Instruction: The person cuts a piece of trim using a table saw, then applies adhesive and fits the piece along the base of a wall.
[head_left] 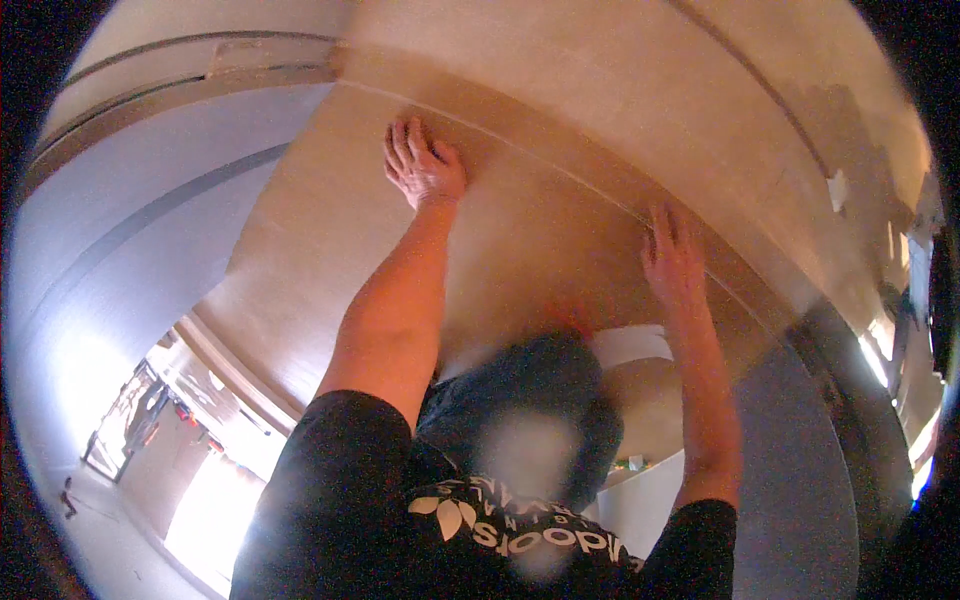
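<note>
A broad tan sheet (330, 210), perhaps board or heavy paper, spreads in front of me between two grey surfaces. My left hand (425, 170) lies on it with fingers stretched and a little apart, just short of a thin seam along its far side. Farther right, my right hand (676, 258) rests at that same seam, its fingertips reaching up to the line. Its fingers are extended and slightly blurred. I see nothing held in either hand. Whether they press or merely touch, I cannot tell.
A grey panel (170, 190) with a darker band borders the sheet on the left; another grey surface (800, 450) is at the right. Beyond the seam is another tan surface (600, 80). My bent knee (540, 370) is below my hands. Bright light floods the lower left.
</note>
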